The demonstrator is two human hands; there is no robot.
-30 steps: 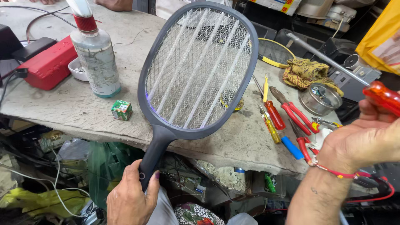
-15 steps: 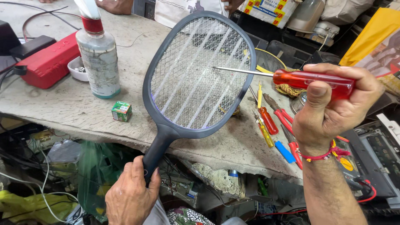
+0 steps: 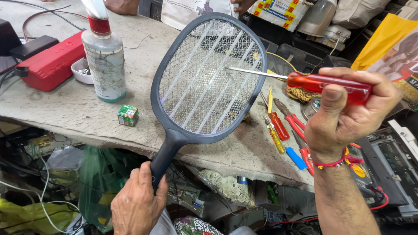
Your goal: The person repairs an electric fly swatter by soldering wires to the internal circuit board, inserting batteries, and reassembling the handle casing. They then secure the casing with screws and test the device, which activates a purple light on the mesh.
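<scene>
My left hand (image 3: pixel 138 203) grips the dark handle of a grey electric mosquito racket (image 3: pixel 209 78), which is held up over the worn workbench (image 3: pixel 65 115) with its wire mesh facing me. My right hand (image 3: pixel 348 115) holds a screwdriver with a clear red handle (image 3: pixel 324 82). Its metal shaft points left, and the tip touches or nearly touches the mesh near the racket's right rim. A red thread bracelet circles my right wrist.
A spray bottle with a red collar (image 3: pixel 104 65), a small green box (image 3: pixel 128 115), a red case (image 3: pixel 51 65) and a white dish (image 3: pixel 82 70) sit on the bench. Several screwdrivers and pliers (image 3: pixel 283 126) lie at its right end. Clutter and wires fill the space below.
My right hand swung in from the far right with the screwdriver and brought its tip to the racket's mesh. The racket stayed held up, shifting slightly.
</scene>
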